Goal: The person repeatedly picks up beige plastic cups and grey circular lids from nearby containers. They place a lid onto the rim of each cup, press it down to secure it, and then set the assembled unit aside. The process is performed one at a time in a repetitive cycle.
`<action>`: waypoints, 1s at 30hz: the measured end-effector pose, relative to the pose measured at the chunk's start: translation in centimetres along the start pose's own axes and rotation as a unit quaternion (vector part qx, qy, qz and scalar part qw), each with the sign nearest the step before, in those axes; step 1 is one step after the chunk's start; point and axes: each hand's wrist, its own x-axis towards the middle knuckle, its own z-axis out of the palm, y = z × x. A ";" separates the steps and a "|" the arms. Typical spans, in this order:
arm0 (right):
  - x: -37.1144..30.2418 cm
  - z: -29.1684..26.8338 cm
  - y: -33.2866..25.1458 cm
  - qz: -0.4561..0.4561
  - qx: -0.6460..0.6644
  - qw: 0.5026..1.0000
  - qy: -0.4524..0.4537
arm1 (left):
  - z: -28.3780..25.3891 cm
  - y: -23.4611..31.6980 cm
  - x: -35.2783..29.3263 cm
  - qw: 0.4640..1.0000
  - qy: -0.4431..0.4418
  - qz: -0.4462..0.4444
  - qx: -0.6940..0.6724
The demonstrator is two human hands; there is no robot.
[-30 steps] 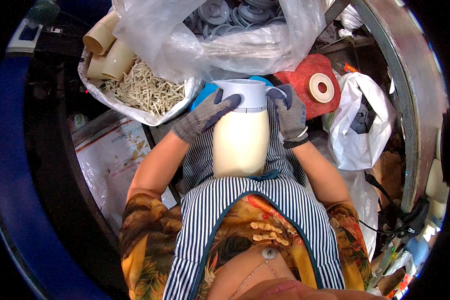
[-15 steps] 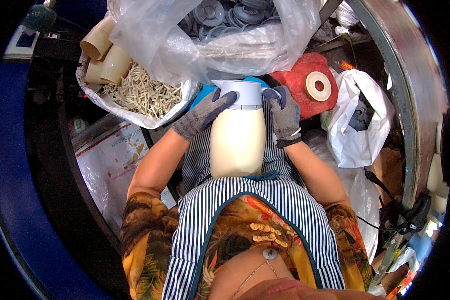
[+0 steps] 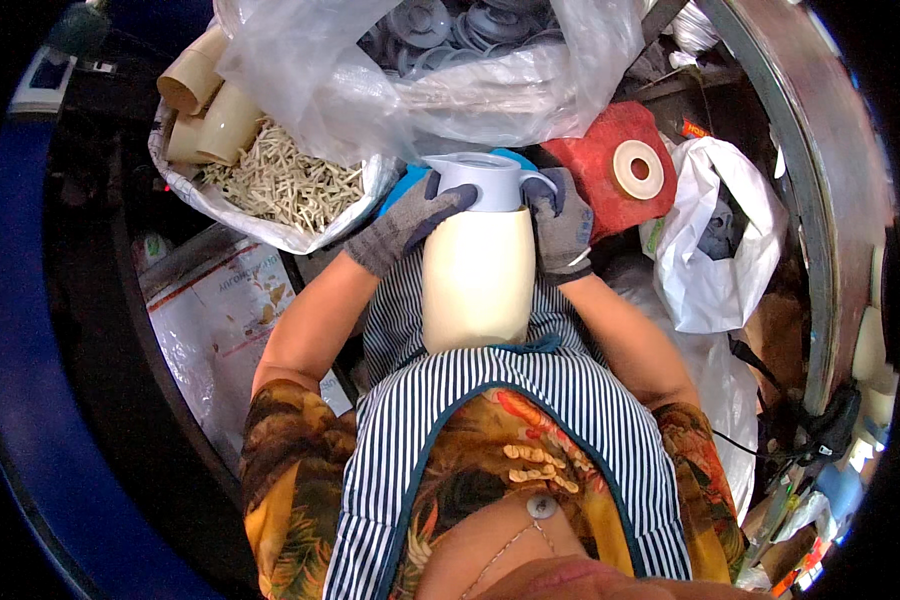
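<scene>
A cream jug body [image 3: 477, 282] lies in my lap, its base against my striped apron [image 3: 510, 362]. At its far end sits a grey-blue spout collar [image 3: 485, 182], the spout pointing left and a curved handle on the right. My left hand [image 3: 407, 222], in a grey knitted glove with dark fingertips, is closed on the left side of the collar, thumb on top. Gloved likewise, my right hand [image 3: 563, 225] is closed around the handle side of the collar. Some of its fingers are hidden behind the jug.
Beyond the jug, a clear plastic bag [image 3: 450, 108] holds grey round parts [image 3: 420, 25]. A white sack [image 3: 300, 240] with small beige sticks [image 3: 285, 180] and cream cylinders [image 3: 228, 120] stands at left. A red container [image 3: 610, 165] and white bag [image 3: 715, 290] are at right.
The collar has turned and tipped a little, so its handle now shows at the right. My right hand has shifted slightly left and nearer the collar. My left hand has barely moved.
</scene>
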 end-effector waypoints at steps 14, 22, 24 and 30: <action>6.1 -7.3 -7.1 0.113 0.115 0.968 -0.190 | 0.0 -0.1 -0.5 0.935 -0.053 -0.070 -0.344; 5.7 -5.1 -6.0 0.294 0.201 0.906 -0.229 | 0.3 -0.6 -0.6 0.948 -0.013 -0.060 -0.312; 5.6 -5.0 -5.6 0.290 0.207 0.904 -0.237 | 0.0 -1.4 -0.4 0.975 -0.012 -0.018 -0.222; 5.3 -4.2 -5.1 0.244 0.160 0.931 -0.219 | -0.3 -2.2 -0.1 0.990 0.018 -0.003 -0.138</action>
